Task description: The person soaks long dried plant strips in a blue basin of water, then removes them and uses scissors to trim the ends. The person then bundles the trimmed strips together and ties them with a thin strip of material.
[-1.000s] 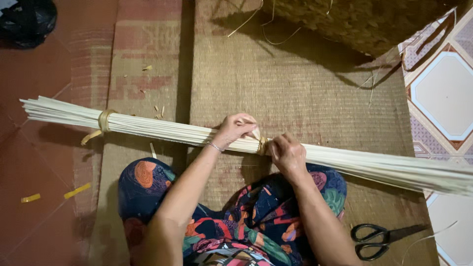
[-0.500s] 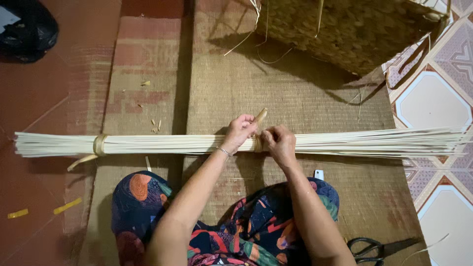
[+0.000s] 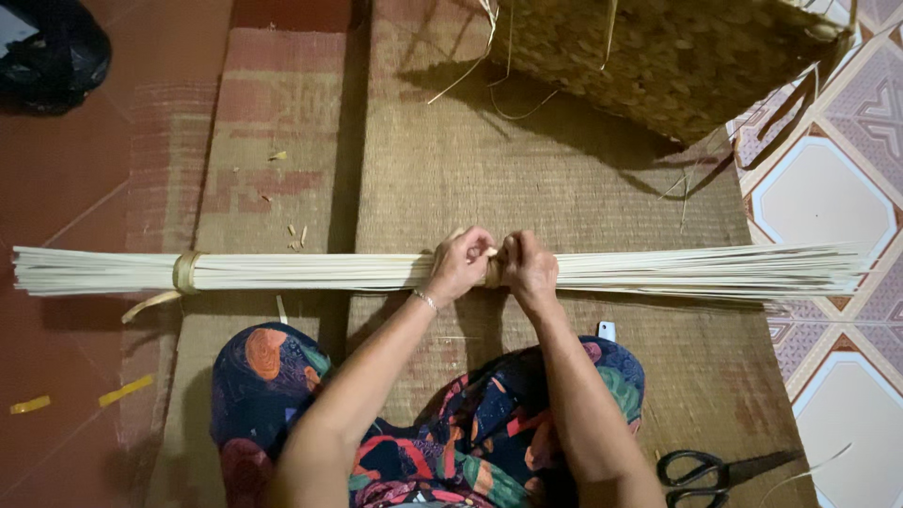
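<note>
Bundle of pale strips [image 3: 658, 271]: lies crosswise on the woven mat [image 3: 564, 179], near my knees. I close my left hand [image 3: 461, 266] and right hand [image 3: 530, 268] on its middle band, apparently cinching it; 1 tie [image 3: 185, 272] binds the far-left end.

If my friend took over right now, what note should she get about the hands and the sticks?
Left hand and right hand both grip the middle of the long bundle of pale strips, pinching a tan band between them.
The bundle lies flat across the woven mat.
Done: one band wraps the left end.
Left: the middle band looks unfinished; the right end fans loose.
Scissors lie by the right knee.
</note>
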